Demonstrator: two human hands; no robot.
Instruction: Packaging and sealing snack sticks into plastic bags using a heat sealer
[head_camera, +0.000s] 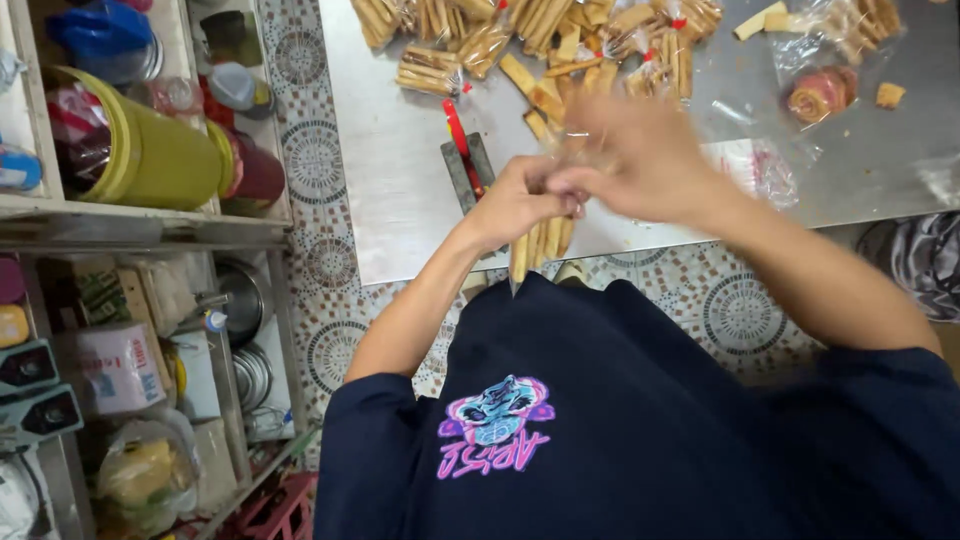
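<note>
One camera, worn on the head, looks steeply down over the person's dark shirt (620, 430) toward a metal tray (400, 190) on the tiled floor (740, 310). It sits close to both hands, which fill the middle. Shelves (130, 215) edge the left side.

Patterned tile floor (320, 160), cluttered shelves (150, 215)

A dark navy short-sleeved T-shirt (640, 440) is worn, with a printed emblem (494, 425) in pink, purple and pale blue seen on the chest. Both forearms are left bare below the sleeves; no rings or watch are seen.
</note>
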